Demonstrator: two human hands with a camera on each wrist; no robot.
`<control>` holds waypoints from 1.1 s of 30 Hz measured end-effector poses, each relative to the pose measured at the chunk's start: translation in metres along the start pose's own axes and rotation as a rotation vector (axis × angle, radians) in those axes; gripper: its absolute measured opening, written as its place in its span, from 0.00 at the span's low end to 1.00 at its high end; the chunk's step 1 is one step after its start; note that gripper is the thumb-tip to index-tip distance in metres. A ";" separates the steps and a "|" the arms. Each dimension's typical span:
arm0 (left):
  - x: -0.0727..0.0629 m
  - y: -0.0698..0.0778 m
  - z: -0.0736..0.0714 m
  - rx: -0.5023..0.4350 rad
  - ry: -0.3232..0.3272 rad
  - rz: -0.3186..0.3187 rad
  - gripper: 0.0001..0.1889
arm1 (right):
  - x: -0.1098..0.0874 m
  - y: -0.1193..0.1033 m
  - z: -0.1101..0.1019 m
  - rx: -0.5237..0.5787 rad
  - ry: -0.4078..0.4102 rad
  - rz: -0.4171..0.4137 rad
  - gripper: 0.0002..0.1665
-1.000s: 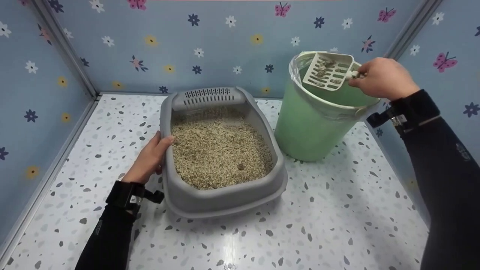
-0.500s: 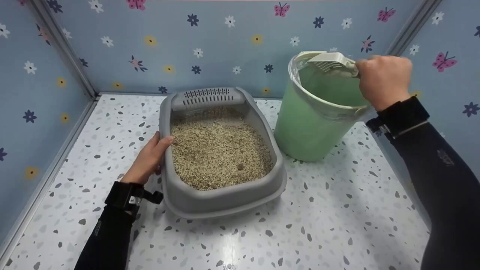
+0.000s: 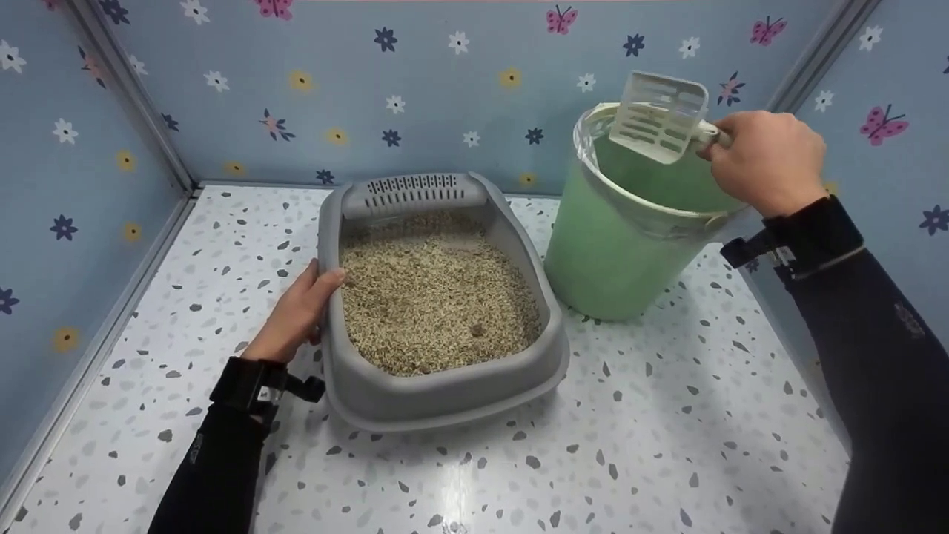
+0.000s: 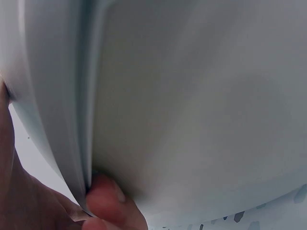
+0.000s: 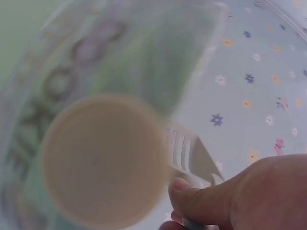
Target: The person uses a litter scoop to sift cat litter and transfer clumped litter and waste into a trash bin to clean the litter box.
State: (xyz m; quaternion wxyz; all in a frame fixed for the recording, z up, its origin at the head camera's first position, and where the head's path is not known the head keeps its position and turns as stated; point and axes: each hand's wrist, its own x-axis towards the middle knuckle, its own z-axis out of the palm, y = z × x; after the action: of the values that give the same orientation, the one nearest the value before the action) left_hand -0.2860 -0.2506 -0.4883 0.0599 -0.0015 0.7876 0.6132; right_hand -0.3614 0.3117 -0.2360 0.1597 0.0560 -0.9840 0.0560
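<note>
My left hand (image 3: 296,311) grips the left rim of a grey litter box (image 3: 445,404), thumb on top. In the left wrist view, fingertips (image 4: 108,196) press under the box's lip (image 4: 57,105). The box holds beige granular litter (image 3: 430,297) with one dark clump (image 3: 477,331) near its front. At the right, my right hand (image 3: 775,159) holds a pale slotted litter scoop (image 3: 630,133) by its handle, above the mouth of a green bin (image 3: 608,259). The scoop's blade is tilted up, and no clumps show on it. In the right wrist view, the thumb (image 5: 184,187) lies along the scoop's handle.
A clear plastic liner (image 3: 586,144) covers the bin's rim. Flowered blue walls (image 3: 445,111) stand close behind and on both sides of the speckled white floor (image 3: 630,445). A blurred round beige part (image 5: 105,160) fills much of the right wrist view.
The right hand has turned the scoop over above the bin, then back up. The clumps on its blade one second ago are gone. The left hand and litter box have stayed put.
</note>
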 end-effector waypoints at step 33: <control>-0.001 0.000 -0.001 -0.010 -0.003 0.003 0.40 | -0.016 -0.198 0.129 0.070 -0.715 -0.487 0.15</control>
State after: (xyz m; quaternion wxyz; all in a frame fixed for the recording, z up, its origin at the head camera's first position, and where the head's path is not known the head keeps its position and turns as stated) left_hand -0.2850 -0.2520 -0.4877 0.0603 0.0004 0.7845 0.6172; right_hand -0.3603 0.1011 -0.3449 -0.1845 0.3077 -0.9330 0.0272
